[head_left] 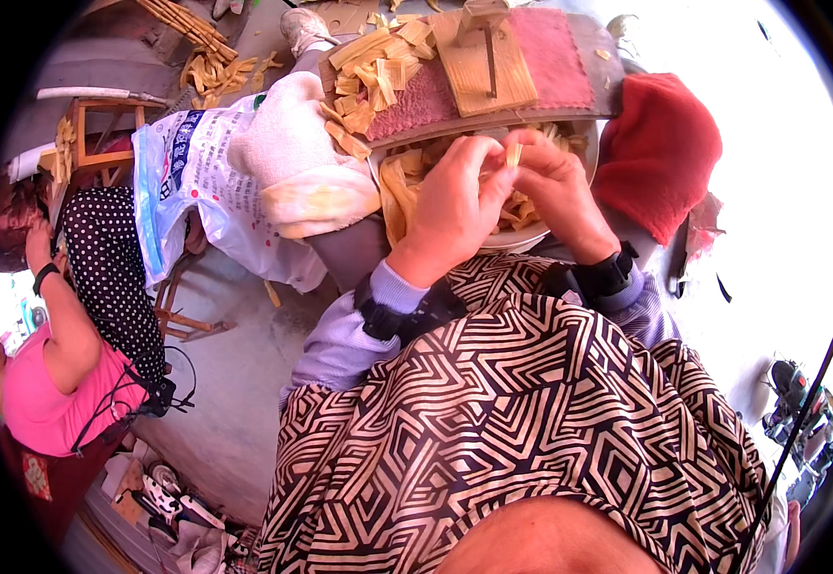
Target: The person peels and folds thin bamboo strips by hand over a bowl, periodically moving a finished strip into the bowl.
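My left hand (pixel 457 203) and my right hand (pixel 562 196) meet in front of me, fingers pinched together. Between their fingertips sits a small pale-yellow strip (pixel 513 155), its kind too small to make out. Directly below is a white basin (pixel 520 241) holding folded yellow strips (pixel 397 187), partly hidden by my hands. Beyond it, a board covered with a pink towel (pixel 412 113) lies across. A heap of flat yellow strips (pixel 378 72) rests on its left part. Right of the heap is a wooden block (pixel 469 72) with an upright metal pin (pixel 490 62).
A white cloth (pixel 287 143) and a red cloth (pixel 660 153) cover my knees. At left hangs a printed plastic bag (pixel 206 182) beside a wooden stool (pixel 106 134). Another person in a pink top (pixel 63 383) sits further left. Shoes (pixel 794 392) lie at far right.
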A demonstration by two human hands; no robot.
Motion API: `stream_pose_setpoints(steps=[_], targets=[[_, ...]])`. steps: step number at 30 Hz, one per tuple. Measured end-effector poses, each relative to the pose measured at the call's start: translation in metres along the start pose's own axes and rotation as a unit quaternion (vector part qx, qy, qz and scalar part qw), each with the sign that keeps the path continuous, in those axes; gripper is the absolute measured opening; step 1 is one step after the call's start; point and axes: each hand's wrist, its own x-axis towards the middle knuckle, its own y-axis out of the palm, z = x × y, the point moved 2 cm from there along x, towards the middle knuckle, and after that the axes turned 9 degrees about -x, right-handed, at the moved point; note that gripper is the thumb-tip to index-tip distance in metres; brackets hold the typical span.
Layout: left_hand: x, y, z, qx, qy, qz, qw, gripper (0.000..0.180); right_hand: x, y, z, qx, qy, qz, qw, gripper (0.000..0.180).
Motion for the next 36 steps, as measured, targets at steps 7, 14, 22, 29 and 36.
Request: stream_pose_setpoints(steps=[7, 14, 22, 29, 36], targets=[[0.005, 0.009, 0.007, -0.087, -0.084, -0.005, 0.993, 0.022, 0.005, -0.01, 0.01, -0.02, -0.109, -0.172, 0.979, 0.011], [-0.024, -0.024, 0.011, 0.004, -0.077, 0.031, 0.997, 0.018, 0.009, -0.028, -0.005, 0.063, 0.004, -0.133, 0.989, 0.019], [-0.005, -0.031, -0.01, 0.176, 0.054, 0.034, 0.982, 0.012, 0.025, -0.036, 0.045, -0.362, -0.276, 0.008, 0.891, 0.026], [0.02, -0.051, 0.011, 0.023, -0.024, 0.147, 0.989, 0.02, 0.032, -0.061, 0.042, -0.322, -0.105, 0.131, 0.932, 0.018], [0.071, -0.064, 0.011, -0.019, -0.055, 0.107, 0.993, 0.023, 0.065, -0.073, 0.049, -0.306, -0.087, 0.034, 0.948, 0.024]])
